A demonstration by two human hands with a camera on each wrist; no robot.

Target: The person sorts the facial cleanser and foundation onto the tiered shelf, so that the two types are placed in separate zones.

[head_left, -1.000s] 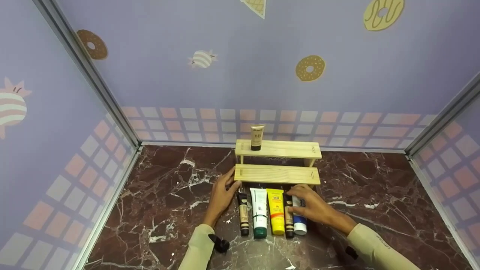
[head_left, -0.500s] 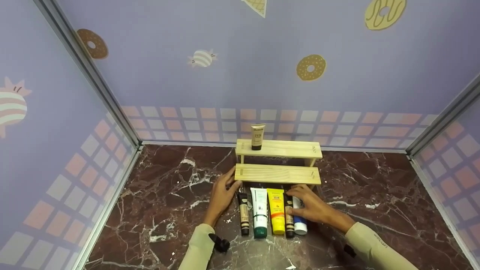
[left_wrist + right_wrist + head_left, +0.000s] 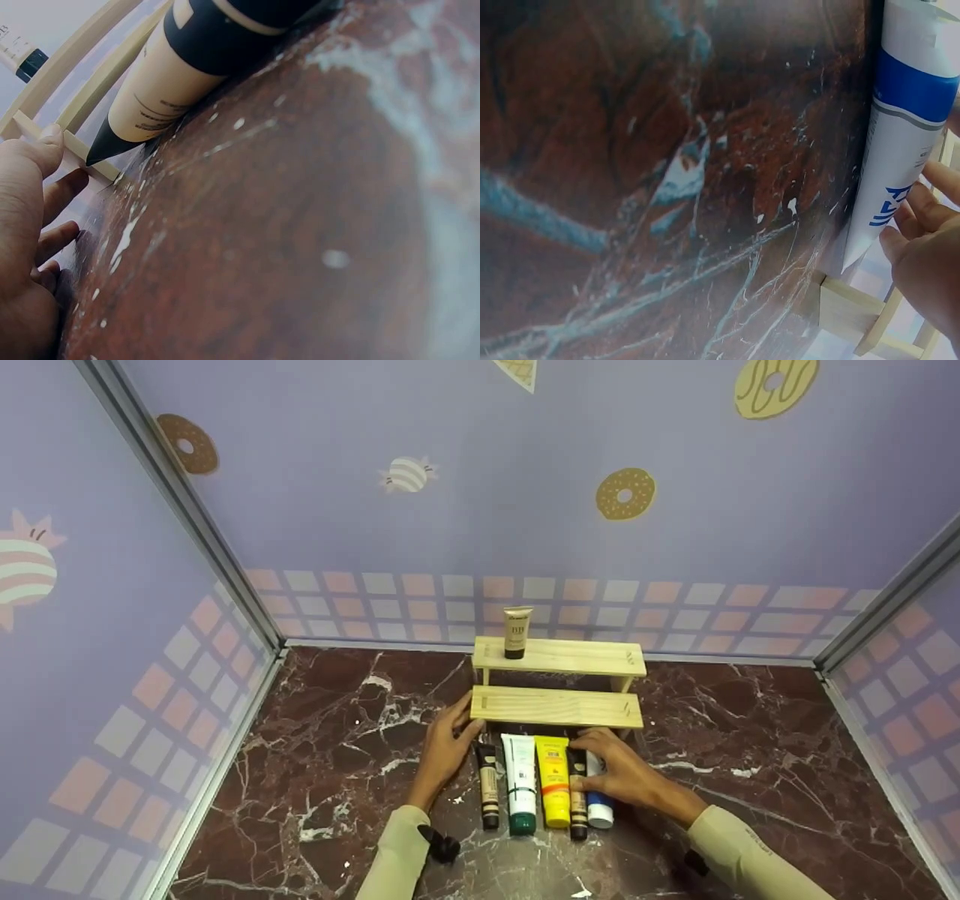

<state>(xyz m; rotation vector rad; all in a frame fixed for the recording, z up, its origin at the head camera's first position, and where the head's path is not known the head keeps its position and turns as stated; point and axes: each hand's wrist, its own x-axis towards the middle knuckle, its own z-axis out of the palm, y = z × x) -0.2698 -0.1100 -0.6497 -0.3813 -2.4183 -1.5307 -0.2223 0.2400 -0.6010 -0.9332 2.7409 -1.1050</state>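
My left hand touches the left end of the two-tier wooden rack, its thumb against the frame in the left wrist view. Several cosmetic tubes lie in a row before the rack. Closest to that hand is a black-and-beige tube. A white tube with a green cap and a yellow tube follow. Reaching over a white-and-blue tube, my right hand pinches a second black-and-beige tube between thumb and fingers. The right wrist view hides that tube behind the white-and-blue one.
A small beige BB tube stands upright on its dark cap, left on the rack's upper tier. The dark red marbled tabletop meets purple patterned walls at the back and both sides.
The black-and-beige tube under my right hand has shifted slightly toward me, its cap now farther out than its neighbours. My left hand stays at the rack's left end.
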